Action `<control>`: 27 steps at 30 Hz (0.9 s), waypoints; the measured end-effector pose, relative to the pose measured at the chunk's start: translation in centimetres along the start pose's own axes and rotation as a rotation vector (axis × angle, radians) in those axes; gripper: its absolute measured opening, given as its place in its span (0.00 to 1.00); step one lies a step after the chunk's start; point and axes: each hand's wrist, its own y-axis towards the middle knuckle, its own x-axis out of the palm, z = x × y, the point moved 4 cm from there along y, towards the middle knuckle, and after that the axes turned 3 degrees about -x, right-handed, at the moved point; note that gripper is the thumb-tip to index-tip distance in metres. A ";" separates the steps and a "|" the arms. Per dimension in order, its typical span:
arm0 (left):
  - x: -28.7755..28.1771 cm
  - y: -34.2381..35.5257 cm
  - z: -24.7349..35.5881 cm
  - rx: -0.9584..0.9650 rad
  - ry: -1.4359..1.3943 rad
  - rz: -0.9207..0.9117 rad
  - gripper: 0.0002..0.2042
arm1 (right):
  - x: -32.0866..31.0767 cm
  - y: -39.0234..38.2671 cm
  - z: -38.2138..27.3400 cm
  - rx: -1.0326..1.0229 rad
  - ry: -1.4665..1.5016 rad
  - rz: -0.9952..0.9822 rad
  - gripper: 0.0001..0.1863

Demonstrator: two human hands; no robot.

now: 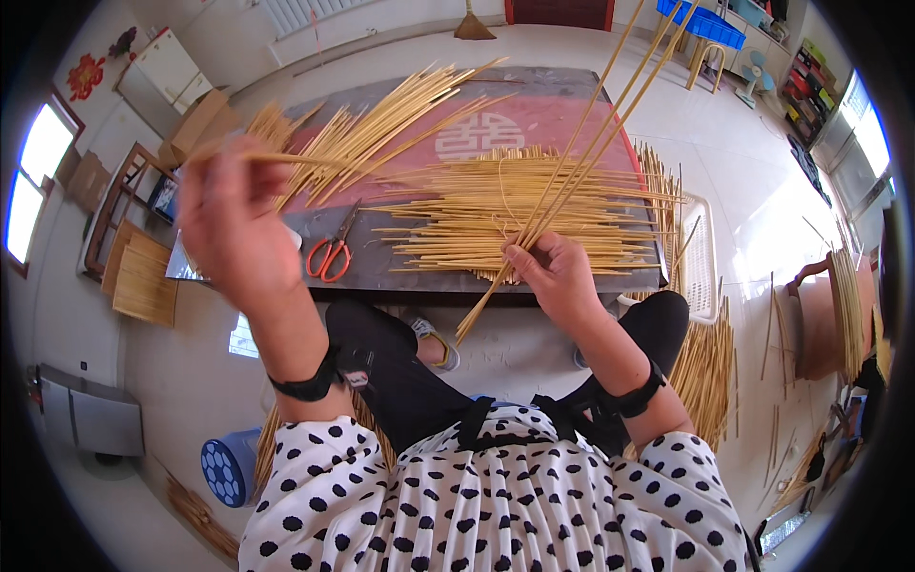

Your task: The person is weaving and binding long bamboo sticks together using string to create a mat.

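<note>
My right hand (560,276) is closed around a few long yellow stalks (593,160), which look like reed or straw. They slant up over the table, their lower ends poking out below my fist. On the left, my left hand (238,224) is raised and blurred by motion, fingers pinched on a thin stalk (310,161) that points to the right. Beneath my right hand lies a wide layered pile of stalks (448,224), with a loop of thin cord (502,191) across it. Orange-handled scissors (334,250) rest between my hands near the table's front edge.
Another loose bundle (381,124) fans out across the dark table (572,86) at the back left. A white plastic basket (703,257) stands at the table's right side. More stalks (707,372) lean beside my right knee, and a blue stool (229,469) sits at lower left.
</note>
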 end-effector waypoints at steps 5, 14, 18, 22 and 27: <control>2.7 -5.3 -3.2 -0.010 -0.259 -0.124 0.03 | 1.4 0.3 -0.8 -0.032 0.150 0.016 0.08; 3.0 -11.5 -6.6 0.136 0.255 -0.475 0.06 | 2.3 0.9 -0.7 0.044 0.452 -0.128 0.09; 3.9 -12.1 -6.4 0.404 0.362 -0.565 0.10 | 1.6 0.8 -1.3 0.079 0.514 -0.140 0.09; 3.7 -12.4 -6.1 0.488 0.468 -0.671 0.12 | 1.0 0.9 -0.7 0.104 0.621 -0.148 0.10; 1.3 -10.2 -7.2 -0.263 0.547 -0.644 0.10 | 0.8 1.0 -1.2 0.032 0.268 -0.118 0.10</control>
